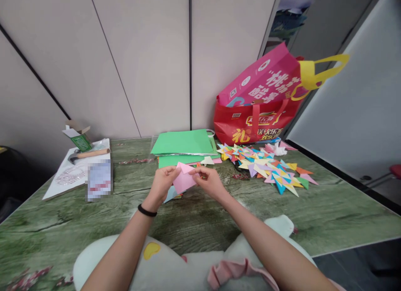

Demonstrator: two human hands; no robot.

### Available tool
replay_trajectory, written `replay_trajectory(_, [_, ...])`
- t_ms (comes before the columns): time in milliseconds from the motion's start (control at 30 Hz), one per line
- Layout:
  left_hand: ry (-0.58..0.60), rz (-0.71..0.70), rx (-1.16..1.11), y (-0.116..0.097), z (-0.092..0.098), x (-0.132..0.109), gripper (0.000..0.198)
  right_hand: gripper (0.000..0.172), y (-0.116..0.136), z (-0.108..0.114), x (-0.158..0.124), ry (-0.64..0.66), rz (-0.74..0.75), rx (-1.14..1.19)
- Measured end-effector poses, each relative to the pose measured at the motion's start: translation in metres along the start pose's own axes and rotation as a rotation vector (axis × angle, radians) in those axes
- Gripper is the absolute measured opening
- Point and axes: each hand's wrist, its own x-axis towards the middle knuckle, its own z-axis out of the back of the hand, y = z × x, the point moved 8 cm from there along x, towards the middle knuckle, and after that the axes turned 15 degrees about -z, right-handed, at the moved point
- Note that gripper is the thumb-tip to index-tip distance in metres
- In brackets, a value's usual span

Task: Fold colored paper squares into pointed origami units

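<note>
A pink paper (pixel 184 181) with a folded upper part is held up between both hands over the table. My left hand (pixel 163 182) pinches its left edge, and a black band circles that wrist. On the right side, the fingers of my right hand (pixel 206 180) are closed on the paper near its upper right corner. Below and partly behind it lies light blue paper (pixel 171 194) with other coloured pieces. Green sheets (pixel 183 142) are stacked just beyond the hands. To the right spreads a pile of folded, pointed, many-coloured papers (pixel 266 165).
A red bag (pixel 225 123) with a magenta bag (pixel 272 69) stands at the back right. At the left are a white board (pixel 62 180), a hammer (pixel 92 154), a small green box (pixel 80 141) and a blurred packet (pixel 99 180). A pale cushion (pixel 175 270) lies at the near edge.
</note>
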Motion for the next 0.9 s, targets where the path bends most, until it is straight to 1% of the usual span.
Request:
replay_trajectory(167, [-0.004, -0.011, 0.017, 0.000, 0.000, 0.000, 0.033, 0.017, -0.001, 0.000, 0.000, -0.013, 0.002, -0.024])
replay_trajectory(333, [-0.013, -0.011, 0.028, 0.000, 0.001, 0.001, 0.032, 0.021, 0.003, 0.000, -0.002, -0.021, 0.026, -0.086])
replay_trajectory(467, [-0.022, -0.006, 0.025, 0.000, 0.002, 0.000, 0.030, 0.021, 0.009, -0.003, -0.005, 0.006, 0.063, -0.142])
replay_trajectory(600, [-0.080, -0.021, 0.025, -0.003, 0.008, 0.000, 0.029, 0.019, 0.010, -0.007, -0.006, 0.056, 0.076, -0.094])
replay_trajectory(700, [-0.142, -0.033, 0.006, -0.005, 0.013, 0.001, 0.030, 0.027, 0.010, -0.010, -0.007, 0.099, 0.089, -0.058])
replay_trajectory(800, [-0.186, -0.044, -0.015, -0.006, 0.016, 0.001, 0.031, 0.039, 0.012, -0.014, -0.010, 0.137, 0.130, -0.103])
replay_trajectory(900, [-0.184, -0.049, -0.025, -0.007, 0.016, 0.001, 0.031, 0.041, 0.016, -0.016, -0.013, 0.149, 0.170, -0.163])
